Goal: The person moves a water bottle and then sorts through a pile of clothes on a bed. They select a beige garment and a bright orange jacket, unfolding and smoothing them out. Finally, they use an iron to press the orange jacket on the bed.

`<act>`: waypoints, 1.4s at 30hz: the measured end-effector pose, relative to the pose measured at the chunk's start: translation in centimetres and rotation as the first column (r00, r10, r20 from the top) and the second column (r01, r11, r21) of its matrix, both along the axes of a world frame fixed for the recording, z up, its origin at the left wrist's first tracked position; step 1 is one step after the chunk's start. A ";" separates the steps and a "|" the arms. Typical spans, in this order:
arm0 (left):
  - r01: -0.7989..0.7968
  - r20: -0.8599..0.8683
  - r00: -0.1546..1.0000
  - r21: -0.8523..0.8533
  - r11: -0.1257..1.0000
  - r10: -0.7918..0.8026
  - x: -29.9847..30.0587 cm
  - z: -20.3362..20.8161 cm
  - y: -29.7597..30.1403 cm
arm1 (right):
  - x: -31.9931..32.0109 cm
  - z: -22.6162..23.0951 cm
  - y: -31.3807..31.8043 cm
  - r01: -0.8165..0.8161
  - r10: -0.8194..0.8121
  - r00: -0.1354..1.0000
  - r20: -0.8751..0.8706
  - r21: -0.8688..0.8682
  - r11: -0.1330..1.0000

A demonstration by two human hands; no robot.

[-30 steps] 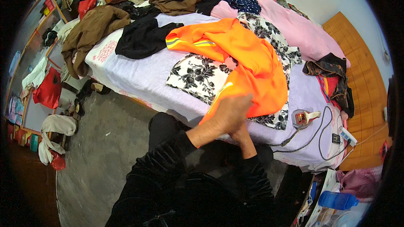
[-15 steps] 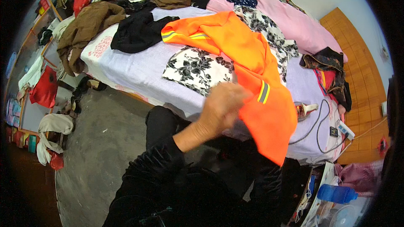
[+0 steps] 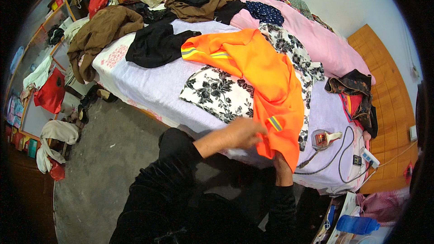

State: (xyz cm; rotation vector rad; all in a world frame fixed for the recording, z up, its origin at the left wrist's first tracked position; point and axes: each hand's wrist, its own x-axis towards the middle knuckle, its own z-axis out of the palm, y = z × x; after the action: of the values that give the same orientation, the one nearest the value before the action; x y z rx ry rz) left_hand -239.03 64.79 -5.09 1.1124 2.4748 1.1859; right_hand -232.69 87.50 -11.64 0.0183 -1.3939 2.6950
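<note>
An orange hi-vis garment (image 3: 271, 86) with grey and yellow reflective bands lies across the bed, its near end hanging at the front edge. My left hand (image 3: 242, 133) is at the left edge of that near end, fingers curled in against the cloth. The right hand (image 3: 282, 169) reaches up from below into the garment's lower end, and the orange cloth hides its fingers. Beneath the orange garment spreads a white garment with black flowers (image 3: 217, 91). A black garment (image 3: 156, 45) touches the orange one's far left end.
A corded device with a white handle (image 3: 334, 136) rests on the bed, right of my hands, its cable looping toward a white power strip (image 3: 370, 158). Brown clothing (image 3: 101, 34) hangs over the bed's left corner. More clothes are piled behind. A wooden headboard (image 3: 389, 108) stands at right.
The garment's near end has been drawn up and bunched. My right hand's wrist has come into sight under it. My left hand has moved lower in the picture, staying by the cloth.
</note>
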 end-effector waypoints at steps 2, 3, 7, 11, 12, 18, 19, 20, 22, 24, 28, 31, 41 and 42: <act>-0.332 -0.342 0.883 0.031 0.943 0.322 -4.8 -1.1 -1.3 | -0.9 0.9 1.6 0.034 -0.034 0.999 0.012 -0.001 0.999; -0.440 -0.481 0.770 0.076 0.895 0.420 -7.5 -1.2 -2.6 | -1.5 1.3 2.3 0.044 -0.044 0.999 0.018 -0.015 0.999; -0.776 -0.764 0.484 -0.148 0.613 0.427 -14.6 -2.1 -6.1 | -6.2 6.1 6.3 0.120 -0.120 0.992 -0.036 0.005 0.993; -0.809 -0.722 0.541 -0.305 0.503 0.432 -20.2 -3.7 -8.9 | -16.9 14.2 9.7 0.189 -0.170 0.970 -0.175 0.097 0.977; -0.814 -0.645 0.550 -0.271 0.514 0.531 -21.1 -3.4 -9.7 | -19.7 16.9 10.2 0.213 -0.183 0.957 -0.223 0.117 0.970; -0.808 0.191 0.555 0.357 0.470 0.810 -21.3 1.8 -13.6 | -25.1 23.0 9.1 0.577 -0.285 0.758 -0.587 0.398 0.713; -0.787 0.185 0.580 0.380 0.486 0.794 -21.0 2.8 -12.9 | -25.2 20.5 9.0 0.679 -0.271 0.707 -0.654 0.519 0.519; -0.774 0.171 0.595 0.387 0.501 0.786 -20.6 3.3 -12.6 | -25.3 17.0 7.2 0.779 -0.261 0.626 -0.735 0.578 0.241; -0.709 -0.070 0.602 0.412 0.573 0.795 -18.3 3.6 -12.1 | -22.3 10.4 -1.4 0.300 -0.205 0.954 -0.219 0.728 0.616; -0.441 -0.300 0.734 0.471 0.764 0.609 -13.2 4.9 -8.2 | -19.4 5.7 -4.6 -0.195 0.131 0.980 0.151 0.582 0.789; -0.048 -0.137 0.988 0.193 0.980 0.076 -3.3 2.6 -3.4 | -12.9 -2.2 -7.9 -0.381 0.394 0.919 0.038 -0.179 0.907; 0.098 -0.056 0.995 0.324 0.941 -0.085 -1.5 1.3 -4.1 | -9.9 -2.4 -7.7 -0.315 0.353 0.934 0.059 -0.333 0.889; -0.629 -0.541 0.689 -0.118 0.768 0.481 -4.7 -8.2 -8.8 | -7.1 -0.1 0.1 0.031 0.012 0.985 0.173 -0.247 0.968; -0.626 -0.535 0.697 -0.130 0.769 0.477 -4.8 -8.3 -8.5 | -6.7 0.0 2.1 0.070 -0.031 0.980 0.196 -0.197 0.978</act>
State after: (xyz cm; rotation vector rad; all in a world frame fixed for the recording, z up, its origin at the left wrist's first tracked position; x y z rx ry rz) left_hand -243.85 56.26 -13.39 0.6099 3.4054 0.6117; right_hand -239.43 89.60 -11.63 -0.2980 -1.1366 2.8445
